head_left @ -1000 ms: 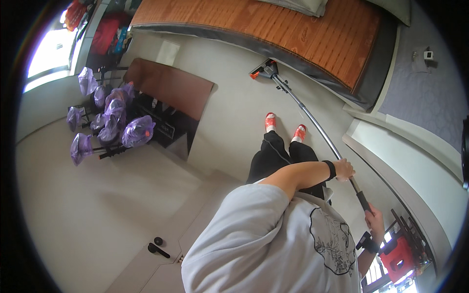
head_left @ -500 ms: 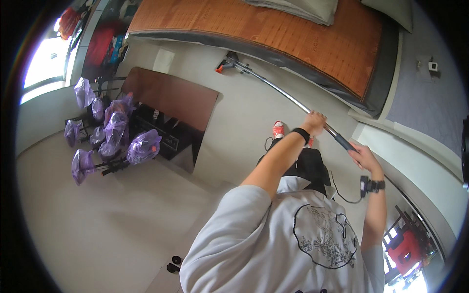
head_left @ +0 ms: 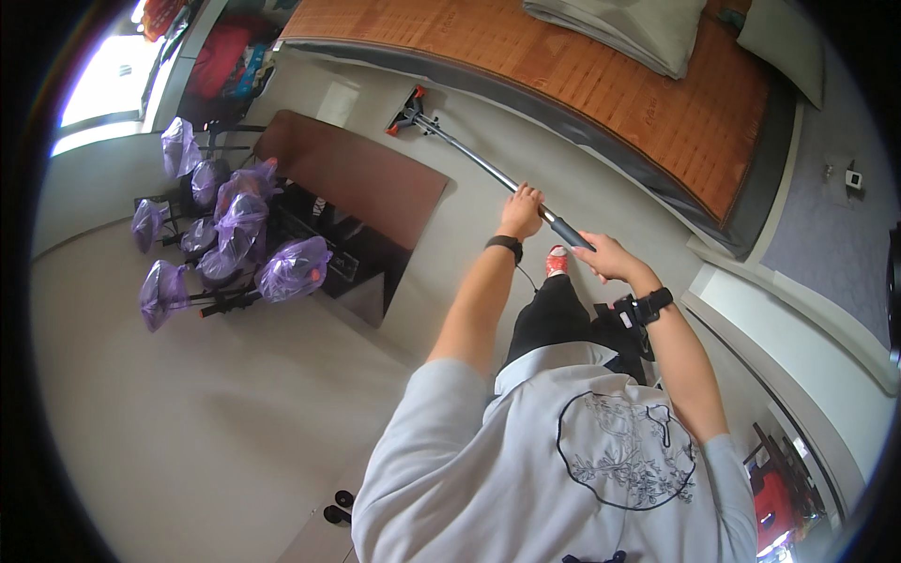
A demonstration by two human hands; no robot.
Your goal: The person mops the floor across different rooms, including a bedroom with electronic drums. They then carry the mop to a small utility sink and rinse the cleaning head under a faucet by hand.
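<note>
A long-handled mop slants across the floor beside the bed, with a silver pole, a dark grey grip and a black and orange head. Its head rests on the floor between the bed's side and the brown board. Partway down the pole my left hand is wrapped round the metal, just ahead of the grey grip. My right hand closes on the rear end of that grip. Dark bands circle both my wrists, and the right one carries a small black device.
A bed with an orange-brown mat and folded bedding runs along the far side. Left of the mop, a brown board adjoins a stand with several purple plastic-wrapped parts. A low ledge lies right; my red shoe is ahead.
Both hands and the mop have shifted left. The mop's head has slid left along the floor beside the bed and turned, and the view itself has moved slightly.
</note>
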